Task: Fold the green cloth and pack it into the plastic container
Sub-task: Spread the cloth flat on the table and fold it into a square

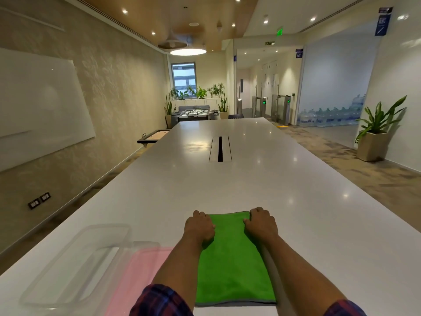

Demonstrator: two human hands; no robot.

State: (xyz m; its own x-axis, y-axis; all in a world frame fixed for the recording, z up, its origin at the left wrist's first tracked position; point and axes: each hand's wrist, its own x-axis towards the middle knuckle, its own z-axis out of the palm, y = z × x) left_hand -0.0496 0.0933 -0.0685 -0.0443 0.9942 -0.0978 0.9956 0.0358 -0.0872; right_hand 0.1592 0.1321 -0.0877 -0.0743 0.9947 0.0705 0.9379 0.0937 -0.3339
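Note:
The green cloth (232,265) lies flat on the white table (250,179) as a long narrow strip running away from me. My left hand (200,226) grips its far left corner, fingers curled over the edge. My right hand (261,223) grips the far right corner the same way. A clear plastic container (75,263) stands on the table to the left of the cloth, near the front edge. Both forearms stretch over the cloth's sides and hide part of its long edges.
A pink cloth (141,277) lies between the container and the green cloth, partly under my left arm. A cable slot (220,148) sits in the table's middle. Bare tabletop stretches ahead and to the right. A potted plant (376,133) stands on the floor at the right.

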